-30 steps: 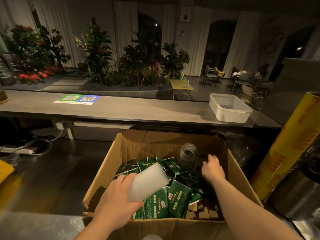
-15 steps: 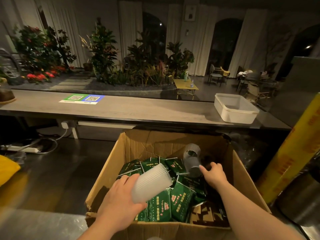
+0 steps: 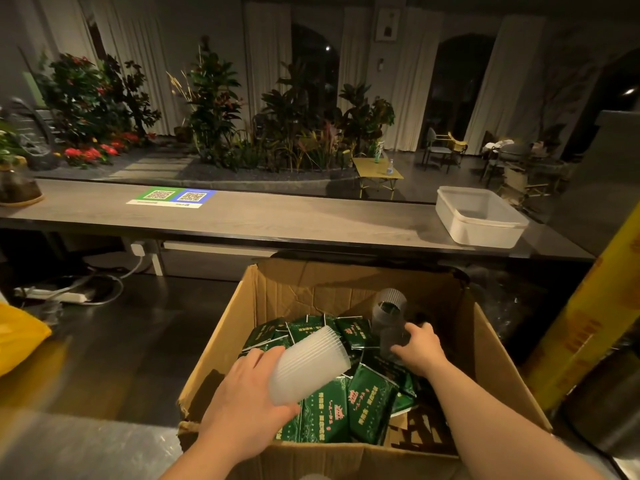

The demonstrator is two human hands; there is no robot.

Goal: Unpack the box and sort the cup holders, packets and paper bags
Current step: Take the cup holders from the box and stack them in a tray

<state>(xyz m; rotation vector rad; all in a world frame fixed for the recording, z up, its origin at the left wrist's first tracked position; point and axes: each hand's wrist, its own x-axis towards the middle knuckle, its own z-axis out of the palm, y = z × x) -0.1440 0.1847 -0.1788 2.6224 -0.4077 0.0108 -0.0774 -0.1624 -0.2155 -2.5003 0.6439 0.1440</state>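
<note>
The right hand (image 3: pixel 420 349) has moved onto the clear ribbed stack (image 3: pixel 389 317) — its fingers now curl round the lower end. The left hand (image 3: pixel 242 407) grips a white cup holder stack (image 3: pixel 310 363) above the green packets (image 3: pixel 367 407) in the box (image 3: pixel 221 341).

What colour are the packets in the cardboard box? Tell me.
The packets are dark green with red and pale lettering; head view.

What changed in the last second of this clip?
The right hand moved left inside the box to the clear stack standing at the back, and its thumb and fingers now appear to grip the stack's lower end. The left hand holds the white stack over the packets as before. Box and packets have not moved.
</note>
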